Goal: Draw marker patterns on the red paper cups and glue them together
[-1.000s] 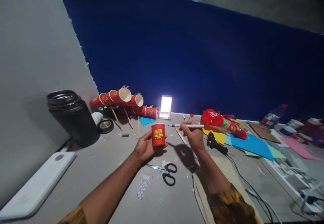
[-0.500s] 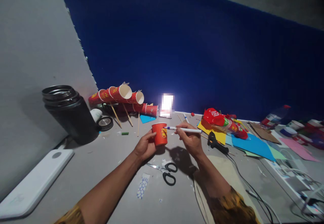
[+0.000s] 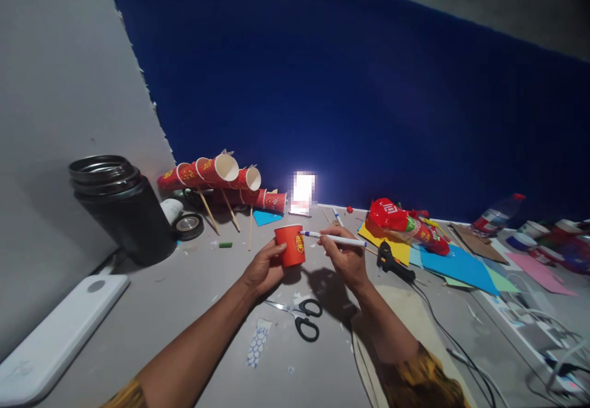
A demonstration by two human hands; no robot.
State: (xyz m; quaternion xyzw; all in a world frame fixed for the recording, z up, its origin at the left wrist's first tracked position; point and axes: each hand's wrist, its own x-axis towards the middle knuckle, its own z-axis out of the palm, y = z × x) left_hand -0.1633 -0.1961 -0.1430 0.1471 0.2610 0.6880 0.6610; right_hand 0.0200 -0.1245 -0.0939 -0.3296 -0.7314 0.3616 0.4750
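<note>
My left hand (image 3: 266,268) is closed around the left side of a red paper cup (image 3: 291,254) with yellow lettering, held a little above the table. In my right hand (image 3: 343,257) is a white marker pen (image 3: 343,240) with purple ends. Its left end is at the cup's right upper side; whether it touches, I cannot tell. Below the hands lie black-handled scissors (image 3: 306,319). Nearer me is a paper strip (image 3: 259,343) with blue scale-like lines.
Stacked red cups on sticks (image 3: 216,171), a black flask (image 3: 122,211) and a white device (image 3: 59,340) are on the left. A glue gun (image 3: 391,262), coloured paper (image 3: 461,266), a red wrapped bundle (image 3: 408,220) and a power strip with cables (image 3: 530,334) are on the right.
The cup is tilted slightly differently in my left hand, and the marker has shifted very slightly. The whole view has moved a little. Both hands keep their grip.
</note>
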